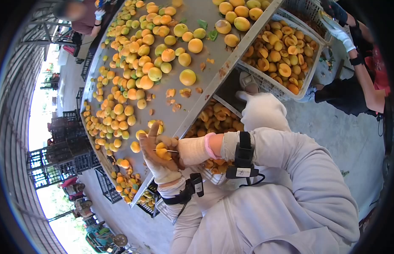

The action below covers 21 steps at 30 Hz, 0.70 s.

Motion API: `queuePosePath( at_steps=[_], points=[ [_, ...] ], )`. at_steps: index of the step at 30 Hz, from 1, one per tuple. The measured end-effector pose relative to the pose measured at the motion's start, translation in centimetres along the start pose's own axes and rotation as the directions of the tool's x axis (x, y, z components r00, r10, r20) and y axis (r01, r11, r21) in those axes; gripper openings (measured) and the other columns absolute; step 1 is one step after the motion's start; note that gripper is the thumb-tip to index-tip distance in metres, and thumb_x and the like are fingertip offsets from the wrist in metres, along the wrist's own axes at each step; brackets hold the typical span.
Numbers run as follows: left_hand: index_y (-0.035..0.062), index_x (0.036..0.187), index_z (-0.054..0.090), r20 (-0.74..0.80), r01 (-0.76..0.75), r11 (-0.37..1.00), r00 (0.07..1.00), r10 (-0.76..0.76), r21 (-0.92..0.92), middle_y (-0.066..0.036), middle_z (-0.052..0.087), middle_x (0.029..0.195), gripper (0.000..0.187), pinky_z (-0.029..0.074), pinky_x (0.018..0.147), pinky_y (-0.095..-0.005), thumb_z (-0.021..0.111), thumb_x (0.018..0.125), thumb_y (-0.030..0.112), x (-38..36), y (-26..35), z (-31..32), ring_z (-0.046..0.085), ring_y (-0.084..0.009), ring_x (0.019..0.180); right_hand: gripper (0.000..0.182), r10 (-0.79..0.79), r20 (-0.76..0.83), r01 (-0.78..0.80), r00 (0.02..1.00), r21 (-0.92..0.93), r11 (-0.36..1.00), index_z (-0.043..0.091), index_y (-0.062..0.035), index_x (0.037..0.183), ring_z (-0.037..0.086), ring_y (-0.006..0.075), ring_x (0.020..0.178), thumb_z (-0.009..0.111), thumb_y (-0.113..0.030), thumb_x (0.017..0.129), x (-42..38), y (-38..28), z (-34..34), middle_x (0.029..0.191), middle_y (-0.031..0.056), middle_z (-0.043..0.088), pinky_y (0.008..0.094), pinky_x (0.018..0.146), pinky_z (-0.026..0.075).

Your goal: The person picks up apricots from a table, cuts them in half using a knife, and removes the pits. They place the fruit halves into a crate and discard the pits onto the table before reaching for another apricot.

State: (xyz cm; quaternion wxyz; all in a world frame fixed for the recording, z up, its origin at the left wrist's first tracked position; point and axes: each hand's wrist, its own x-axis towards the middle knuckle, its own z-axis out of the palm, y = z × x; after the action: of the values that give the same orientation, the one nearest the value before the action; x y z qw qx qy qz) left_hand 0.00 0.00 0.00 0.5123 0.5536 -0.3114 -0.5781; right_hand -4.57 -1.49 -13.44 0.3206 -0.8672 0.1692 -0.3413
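My left hand (155, 154), in a stained, pale work glove, is closed around an apricot (162, 153) at the near edge of the sorting table. My gloved right hand (175, 149) meets it from the right, its fingers partly hidden. A thin metal blade (168, 150), apparently a small knife's, runs from the right hand across the apricot. Its handle is covered by that hand. Just beyond my left fingers, a few loose apricots (135, 147) lie on the metal table (186, 112). Below my right wrist, a crate of apricot halves (216, 118) is partly covered by my arm.
Whole apricots (133, 55) are spread along the table, with leaves (212, 34) and pulp scraps among them. A white crate (305, 91) of halves stands right of the table's metal rim (230, 63). Co-workers stand at upper left and right, one wearing a white glove (338, 34). Black crates (63, 158) are stacked beyond.
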Motion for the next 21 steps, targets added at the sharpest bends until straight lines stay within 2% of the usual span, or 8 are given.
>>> queuePosePath(
  at_steps=[3,5,7,9,12,15,18,21],
  points=[
    [-0.007,0.124,0.048,-0.082,-0.016,0.999,0.996,0.019,0.036,-0.004,0.05,0.058,0.078,0.048,0.069,-0.0325,0.046,0.088,0.062,-0.8,0.9,1.0,0.051,-0.0184,0.056,0.037,0.145,0.092,-0.171,0.985,0.414,0.894,0.065,-0.0099,0.102,0.065,0.0248,0.075,0.069,-0.024,0.068,0.2,-1.0,-1.9,0.088,0.0047,0.068,0.0345,0.069,0.05],
    [-0.0033,0.12,0.053,0.053,0.028,0.998,0.998,-0.025,-0.052,-0.001,0.047,0.06,0.07,0.048,0.068,-0.0318,0.046,0.09,0.059,-1.5,1.3,1.2,0.046,-0.0154,0.054,0.026,0.317,0.614,-0.684,0.723,0.575,0.448,0.067,-0.0079,0.092,0.064,0.0282,0.069,0.066,-0.021,0.07,-0.7,-4.8,-8.2,0.074,0.0054,0.067,0.0357,0.064,0.051],
    [-0.0041,0.121,0.052,0.019,-0.062,0.998,0.998,0.062,-0.006,-0.002,0.048,0.061,0.072,0.048,0.067,-0.0312,0.047,0.09,0.06,-1.4,1.5,1.6,0.047,-0.0152,0.055,0.021,0.14,0.252,-0.251,0.958,0.491,0.834,0.068,-0.0062,0.087,0.064,0.0305,0.07,0.065,-0.02,0.072,-0.2,-1.9,-3.3,0.072,0.0086,0.066,0.0371,0.064,0.051],
    [-0.0049,0.122,0.05,-0.048,-0.106,0.994,0.993,0.107,0.018,-0.002,0.049,0.062,0.074,0.047,0.067,-0.0305,0.047,0.089,0.061,-1.0,1.5,1.8,0.047,-0.0151,0.056,0.018,0.141,0.102,-0.165,0.985,0.293,0.942,0.069,-0.0054,0.083,0.065,0.0316,0.071,0.064,-0.02,0.073,0.0,-1.5,-2.3,0.072,0.0108,0.066,0.0381,0.065,0.051],
    [-0.0062,0.123,0.048,-0.172,-0.141,0.99,0.975,0.139,-0.002,-0.006,0.053,0.067,0.079,0.046,0.065,-0.0297,0.047,0.088,0.064,-0.1,0.8,1.2,0.05,-0.0162,0.059,0.02,0.619,0.282,-0.676,0.733,0.205,0.708,0.067,-0.0071,0.093,0.063,0.0349,0.079,0.061,-0.018,0.077,0.1,-6.5,-8.8,0.083,0.0156,0.066,0.0406,0.073,0.05],
    [-0.0022,0.127,0.046,-0.175,-0.218,0.974,0.963,0.204,-0.062,-0.012,0.058,0.087,0.082,0.049,0.062,-0.0308,0.046,0.086,0.068,0.2,-0.5,0.0,0.055,-0.0189,0.064,0.02,0.198,0.252,-0.214,0.947,0.035,0.976,0.071,-0.0069,0.09,0.066,0.0321,0.079,0.056,-0.017,0.08,0.6,-3.8,-6.4,0.084,0.0127,0.069,0.0403,0.073,0.051],
    [0.0126,0.134,0.044,-0.075,-0.216,0.975,0.974,0.212,-0.053,-0.015,0.055,0.114,0.076,0.051,0.064,-0.0332,0.048,0.084,0.07,0.0,-1.6,-1.6,0.057,-0.0195,0.071,0.022,-0.225,0.234,0.229,0.946,0.013,0.973,0.07,-0.0072,0.094,0.066,0.0313,0.08,0.057,-0.017,0.079,0.3,-2.6,-6.4,0.088,0.0118,0.069,0.0403,0.075,0.051],
    [0.0263,0.137,0.042,-0.083,-0.3,0.939,0.954,0.289,-0.167,-0.015,0.049,0.129,0.071,0.052,0.071,-0.0365,0.053,0.082,0.069,0.6,-3.2,-3.0,0.058,-0.0213,0.084,0.023,0.222,0.352,-0.245,0.909,0.02,0.969,0.07,-0.0072,0.096,0.067,0.0299,0.085,0.058,-0.017,0.08,0.2,-3.5,-6.4,0.091,0.012,0.07,0.04,0.075,0.052]
  ],
)
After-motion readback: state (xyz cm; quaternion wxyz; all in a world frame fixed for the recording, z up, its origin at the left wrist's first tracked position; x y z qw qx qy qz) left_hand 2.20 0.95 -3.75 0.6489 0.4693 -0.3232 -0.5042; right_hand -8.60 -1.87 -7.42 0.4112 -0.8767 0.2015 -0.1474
